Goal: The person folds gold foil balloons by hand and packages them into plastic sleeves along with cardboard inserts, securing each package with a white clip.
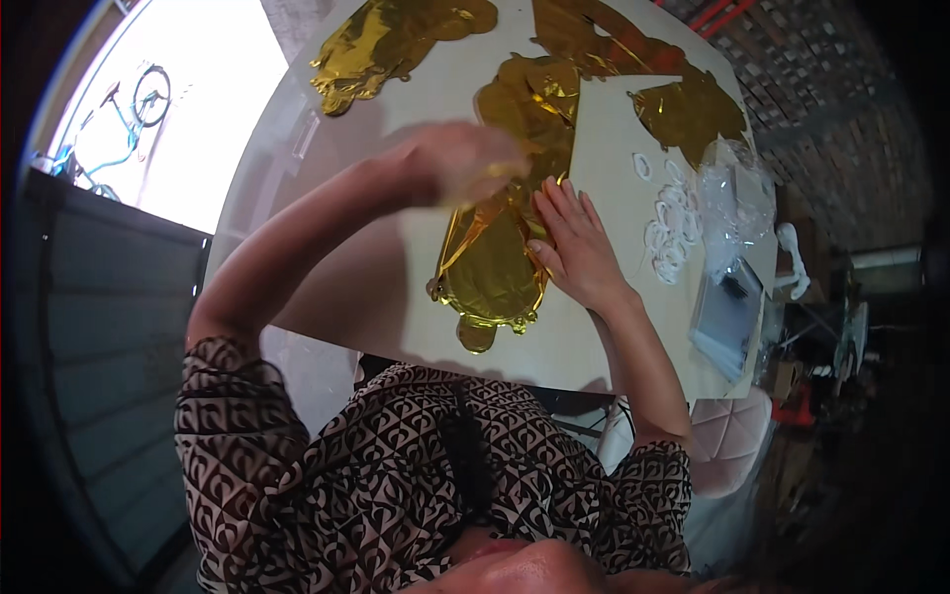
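Note:
A flat, uninflated gold foil balloon (490,267) lies lengthwise on the pale table in front of me, creased near its middle. My right hand (579,247) rests with its fingers stretched out at the balloon's right edge, fingertips touching the foil. Over the balloon's middle, my left hand (465,163) is smeared by motion. Its fingers are too blurred to show whether they hold anything. The far part of the foil is partly hidden behind that hand.
More gold foil pieces lie at the far left (396,45), far middle (604,40) and far right (693,111). Several white loops (671,238) sit right of my right hand, beside a crumpled clear plastic bag (734,198) and a stack of clear sleeves (727,322). A quilted chair (730,441) stands at the right.

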`<state>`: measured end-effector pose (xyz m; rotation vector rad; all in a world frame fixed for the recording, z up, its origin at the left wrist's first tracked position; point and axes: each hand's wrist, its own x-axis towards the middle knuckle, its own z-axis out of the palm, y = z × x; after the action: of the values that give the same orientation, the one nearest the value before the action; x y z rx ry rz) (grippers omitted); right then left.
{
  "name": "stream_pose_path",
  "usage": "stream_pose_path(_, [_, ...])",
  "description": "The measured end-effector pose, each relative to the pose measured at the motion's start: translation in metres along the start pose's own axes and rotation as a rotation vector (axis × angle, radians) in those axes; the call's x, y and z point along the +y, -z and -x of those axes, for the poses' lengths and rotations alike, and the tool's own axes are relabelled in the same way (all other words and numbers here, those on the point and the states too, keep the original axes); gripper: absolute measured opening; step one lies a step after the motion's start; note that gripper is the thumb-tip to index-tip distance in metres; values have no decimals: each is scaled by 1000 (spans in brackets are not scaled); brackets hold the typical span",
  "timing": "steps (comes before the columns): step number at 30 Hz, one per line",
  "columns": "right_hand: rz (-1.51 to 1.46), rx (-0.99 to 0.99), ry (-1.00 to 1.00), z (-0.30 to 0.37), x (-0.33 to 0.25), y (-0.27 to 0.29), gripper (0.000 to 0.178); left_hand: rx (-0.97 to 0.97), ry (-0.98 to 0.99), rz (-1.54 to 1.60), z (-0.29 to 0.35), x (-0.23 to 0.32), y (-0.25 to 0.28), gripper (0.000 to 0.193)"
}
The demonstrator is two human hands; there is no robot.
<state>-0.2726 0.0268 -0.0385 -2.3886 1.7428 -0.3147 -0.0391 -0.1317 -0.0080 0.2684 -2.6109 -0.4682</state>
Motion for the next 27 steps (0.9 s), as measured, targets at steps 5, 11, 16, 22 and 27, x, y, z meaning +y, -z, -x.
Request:
stream_pose_path(5, [-15,16,-10,8,2,14,62,-125,-77,27,89,72,11,38])
stream_pose_path(11, [0,81,238,39,-3,39,46,9,-49,-79,110,86,-12,27])
stream_pose_path(16, [266,123,503,47,-13,34,36,-40,-112,-202,115,87,-12,24])
stream_pose_path(22, [257,118,588,43,-6,24,33,-26,-113,-293,119,91,-23,24])
stream_pose_path(27, [223,124,613,46,-5,24,34,-4,-69,-337,123,102,-30,23])
